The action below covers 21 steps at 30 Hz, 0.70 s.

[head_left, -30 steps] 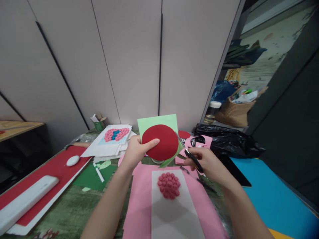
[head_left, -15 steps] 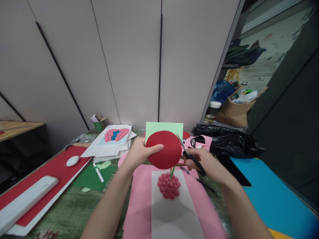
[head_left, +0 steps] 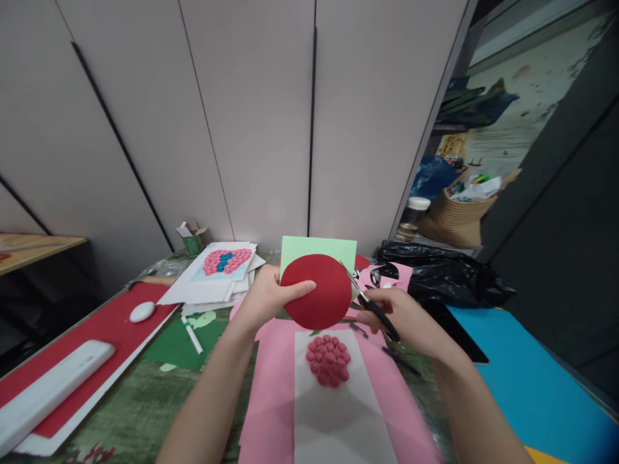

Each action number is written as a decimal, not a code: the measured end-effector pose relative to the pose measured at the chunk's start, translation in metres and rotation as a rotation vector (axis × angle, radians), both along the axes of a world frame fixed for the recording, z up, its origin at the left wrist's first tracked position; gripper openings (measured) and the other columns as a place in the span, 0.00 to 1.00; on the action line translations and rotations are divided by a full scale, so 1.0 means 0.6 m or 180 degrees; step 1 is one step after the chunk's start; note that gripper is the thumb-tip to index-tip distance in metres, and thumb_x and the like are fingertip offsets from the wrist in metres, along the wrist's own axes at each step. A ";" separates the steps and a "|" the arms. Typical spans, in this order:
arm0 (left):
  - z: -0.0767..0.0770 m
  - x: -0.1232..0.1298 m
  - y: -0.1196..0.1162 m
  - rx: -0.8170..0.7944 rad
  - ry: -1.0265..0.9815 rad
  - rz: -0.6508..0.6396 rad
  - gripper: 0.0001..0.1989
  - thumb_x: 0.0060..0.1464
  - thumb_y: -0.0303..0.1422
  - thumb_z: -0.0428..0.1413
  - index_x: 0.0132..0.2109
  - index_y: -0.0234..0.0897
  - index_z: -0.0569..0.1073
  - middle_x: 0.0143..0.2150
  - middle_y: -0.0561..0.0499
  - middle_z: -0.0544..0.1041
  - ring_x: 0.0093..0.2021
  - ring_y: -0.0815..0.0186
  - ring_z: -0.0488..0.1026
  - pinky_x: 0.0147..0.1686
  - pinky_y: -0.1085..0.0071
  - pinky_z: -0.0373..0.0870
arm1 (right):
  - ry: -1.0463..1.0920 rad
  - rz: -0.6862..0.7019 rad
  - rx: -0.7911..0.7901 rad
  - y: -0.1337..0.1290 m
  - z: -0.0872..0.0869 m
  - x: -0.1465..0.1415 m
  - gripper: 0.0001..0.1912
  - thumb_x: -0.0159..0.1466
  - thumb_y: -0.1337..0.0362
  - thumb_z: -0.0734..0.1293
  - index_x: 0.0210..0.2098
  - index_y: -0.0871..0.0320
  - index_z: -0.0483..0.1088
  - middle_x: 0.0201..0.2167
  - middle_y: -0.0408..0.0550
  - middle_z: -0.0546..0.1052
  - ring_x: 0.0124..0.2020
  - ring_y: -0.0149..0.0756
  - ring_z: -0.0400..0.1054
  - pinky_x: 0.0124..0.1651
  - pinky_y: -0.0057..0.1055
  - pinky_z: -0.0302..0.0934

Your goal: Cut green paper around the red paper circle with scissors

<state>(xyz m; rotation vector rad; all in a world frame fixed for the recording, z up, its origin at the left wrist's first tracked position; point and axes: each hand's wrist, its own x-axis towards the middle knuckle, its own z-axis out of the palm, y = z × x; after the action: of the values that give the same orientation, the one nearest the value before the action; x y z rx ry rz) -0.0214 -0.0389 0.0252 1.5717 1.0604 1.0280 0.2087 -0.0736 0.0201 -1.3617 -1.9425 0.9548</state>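
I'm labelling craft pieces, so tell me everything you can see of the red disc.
The red disc is plain, flat and round, apparently paper or card. It is held up facing the camera, a pale green sheet behind it. The left hand grips its left side, thumb across the front. The scissors in the right hand lie along its right edge; contact is unclear.

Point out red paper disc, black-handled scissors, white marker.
Red paper disc point(head_left: 325, 298): head view, near its middle.
Black-handled scissors point(head_left: 382, 316): head view, on the handle.
White marker point(head_left: 192, 336): head view, mid-barrel.
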 end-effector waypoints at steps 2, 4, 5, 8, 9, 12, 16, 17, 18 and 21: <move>0.002 -0.001 -0.002 0.0020 0.0008 0.0003 0.14 0.42 0.40 0.59 0.22 0.31 0.70 0.22 0.49 0.72 0.25 0.66 0.69 0.22 0.74 0.62 | -0.0018 -0.0016 -0.0029 -0.001 -0.001 0.001 0.19 0.55 0.51 0.65 0.20 0.60 0.62 0.17 0.40 0.62 0.19 0.27 0.55 0.21 0.26 0.45; 0.004 -0.001 -0.003 0.0036 0.0021 0.0008 0.14 0.42 0.39 0.59 0.21 0.32 0.69 0.22 0.50 0.72 0.24 0.67 0.69 0.22 0.75 0.62 | -0.0041 -0.0026 -0.0027 -0.001 -0.002 0.003 0.19 0.55 0.51 0.65 0.19 0.60 0.61 0.16 0.40 0.62 0.19 0.27 0.56 0.20 0.26 0.45; 0.004 -0.001 -0.004 0.0039 0.0030 0.0006 0.14 0.42 0.39 0.59 0.22 0.32 0.69 0.22 0.50 0.72 0.25 0.67 0.69 0.22 0.75 0.62 | -0.0050 -0.0023 -0.0022 -0.002 -0.002 0.004 0.19 0.55 0.51 0.65 0.19 0.60 0.60 0.16 0.39 0.62 0.19 0.28 0.56 0.20 0.26 0.45; 0.007 -0.001 -0.006 0.0036 0.0077 -0.0004 0.13 0.42 0.39 0.58 0.24 0.32 0.71 0.24 0.49 0.73 0.26 0.66 0.69 0.23 0.73 0.63 | -0.0027 0.0019 -0.0034 -0.002 -0.001 0.007 0.19 0.55 0.52 0.65 0.19 0.59 0.60 0.16 0.40 0.62 0.19 0.28 0.56 0.21 0.26 0.46; 0.008 -0.001 -0.006 0.0039 0.0100 0.0003 0.13 0.42 0.39 0.58 0.25 0.32 0.71 0.24 0.49 0.73 0.26 0.66 0.70 0.23 0.73 0.64 | 0.0008 0.0037 -0.0037 -0.002 -0.001 0.007 0.19 0.55 0.52 0.65 0.19 0.59 0.59 0.16 0.40 0.62 0.19 0.28 0.56 0.21 0.26 0.47; 0.011 -0.002 -0.007 0.0045 0.0201 0.0045 0.13 0.42 0.40 0.58 0.26 0.32 0.71 0.25 0.48 0.73 0.27 0.65 0.70 0.22 0.74 0.63 | 0.0116 0.0086 -0.0021 -0.003 0.002 0.008 0.20 0.55 0.53 0.65 0.17 0.58 0.56 0.16 0.39 0.60 0.19 0.28 0.57 0.22 0.26 0.50; 0.011 -0.005 -0.006 0.0036 0.0312 0.0063 0.14 0.41 0.41 0.58 0.23 0.33 0.69 0.23 0.49 0.71 0.24 0.67 0.68 0.20 0.75 0.60 | 0.0142 0.0107 -0.0042 -0.004 0.003 0.009 0.22 0.55 0.54 0.66 0.16 0.58 0.52 0.15 0.37 0.57 0.20 0.27 0.56 0.23 0.25 0.50; 0.010 -0.006 -0.005 0.0036 0.0321 0.0054 0.15 0.41 0.41 0.58 0.22 0.33 0.68 0.22 0.50 0.70 0.24 0.67 0.67 0.20 0.75 0.60 | 0.0135 0.0105 -0.0050 -0.005 0.002 0.010 0.22 0.55 0.54 0.66 0.17 0.57 0.51 0.15 0.37 0.55 0.19 0.27 0.55 0.23 0.25 0.50; 0.010 -0.007 -0.004 0.0037 0.0326 0.0043 0.15 0.41 0.41 0.59 0.22 0.33 0.67 0.22 0.51 0.69 0.23 0.68 0.66 0.20 0.75 0.59 | 0.0127 0.0103 -0.0054 -0.004 0.002 0.011 0.23 0.55 0.54 0.66 0.17 0.57 0.50 0.15 0.36 0.54 0.19 0.26 0.54 0.22 0.25 0.49; 0.008 -0.009 -0.002 0.0063 0.0339 0.0027 0.17 0.41 0.42 0.59 0.20 0.34 0.64 0.19 0.54 0.66 0.21 0.71 0.63 0.19 0.76 0.57 | 0.0115 0.0067 -0.0051 -0.003 0.000 0.013 0.25 0.55 0.54 0.66 0.17 0.56 0.46 0.16 0.35 0.50 0.19 0.25 0.52 0.22 0.25 0.49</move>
<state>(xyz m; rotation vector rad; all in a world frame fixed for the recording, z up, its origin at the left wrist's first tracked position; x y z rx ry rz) -0.0270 -0.0400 0.0300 1.6545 1.1329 0.9720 0.2166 -0.0755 0.0203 -1.3264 -1.9298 1.0003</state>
